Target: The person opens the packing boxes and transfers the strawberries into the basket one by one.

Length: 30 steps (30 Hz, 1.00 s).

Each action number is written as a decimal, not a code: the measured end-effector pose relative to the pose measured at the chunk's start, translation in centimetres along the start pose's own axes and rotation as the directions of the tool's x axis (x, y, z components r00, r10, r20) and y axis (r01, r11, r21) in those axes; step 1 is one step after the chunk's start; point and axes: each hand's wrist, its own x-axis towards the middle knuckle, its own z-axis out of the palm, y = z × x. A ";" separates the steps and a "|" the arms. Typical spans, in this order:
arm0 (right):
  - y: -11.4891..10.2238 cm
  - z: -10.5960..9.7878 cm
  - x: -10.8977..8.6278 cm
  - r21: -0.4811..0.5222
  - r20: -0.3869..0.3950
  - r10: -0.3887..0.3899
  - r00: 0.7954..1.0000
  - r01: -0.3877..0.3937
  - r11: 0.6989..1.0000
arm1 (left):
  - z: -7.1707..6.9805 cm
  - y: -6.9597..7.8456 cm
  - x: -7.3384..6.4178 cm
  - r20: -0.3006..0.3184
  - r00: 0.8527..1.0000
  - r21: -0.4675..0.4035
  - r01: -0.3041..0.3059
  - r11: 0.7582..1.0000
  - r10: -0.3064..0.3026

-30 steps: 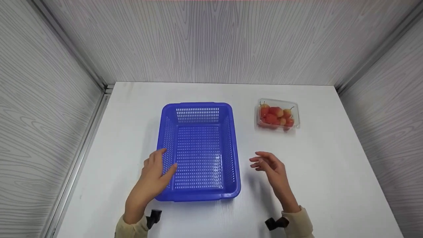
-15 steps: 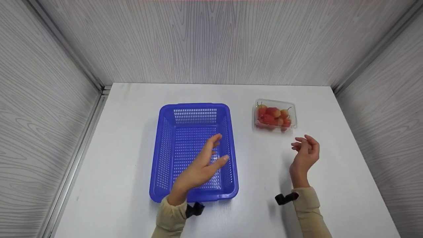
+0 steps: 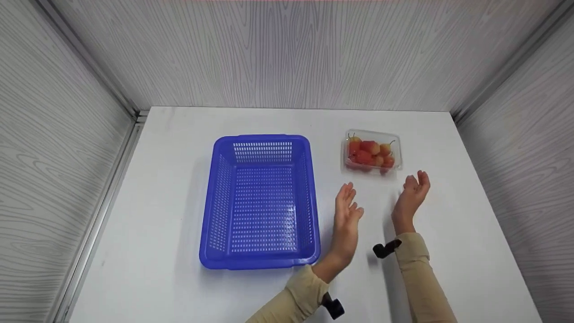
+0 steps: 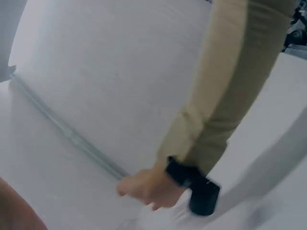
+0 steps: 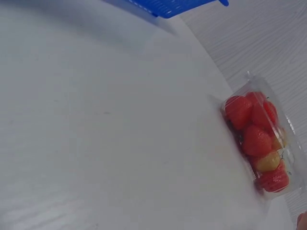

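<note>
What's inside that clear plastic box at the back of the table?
The clear plastic box holds a pile of red and yellow fruits, some stemmed. The upper ones cover whatever lies beneath, so the full count can't be seen.

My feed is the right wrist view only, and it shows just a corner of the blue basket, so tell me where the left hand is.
Observer: In the head view, the left hand is between the blue basket and the right hand.
Operator: Now report whether the right hand touches the clear fruit tub.
Observer: It does not; the head view shows a gap between that hand and the tub's near right corner.
Operator: Finish with how the basket sits.
Observer: It stands upright on the white table, its open side facing up.
</note>
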 end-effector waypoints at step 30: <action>0.8 1.9 4.7 0.288 0.061 0.496 0.866 -0.491 0.822 | 3.8 -12.8 11.7 -0.221 0.915 -0.638 0.126 0.760 -0.338</action>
